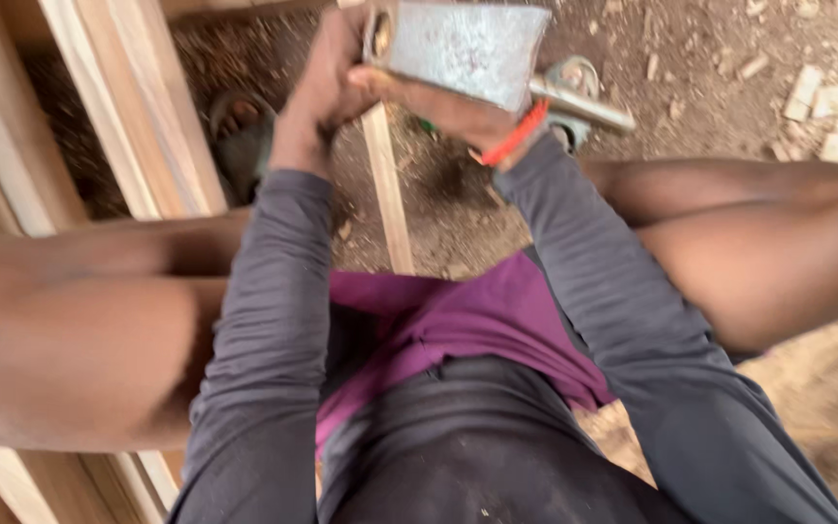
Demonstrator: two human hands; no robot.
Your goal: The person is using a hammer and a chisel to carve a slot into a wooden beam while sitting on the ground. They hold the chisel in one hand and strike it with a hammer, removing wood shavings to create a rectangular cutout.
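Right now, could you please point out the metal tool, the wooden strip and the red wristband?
metal tool [467, 49]: head view, flat grey face.
wooden strip [390, 199]: head view, mid-length.
red wristband [518, 136]: head view, band at right wrist.

I see both my arms stretched forward between my bare knees. My left hand [327, 82] is curled into a fist just left of my right hand [443, 105], whose fingers are clamped closed.

Planks [138, 116] left; seemingly open dirt [720, 107] right
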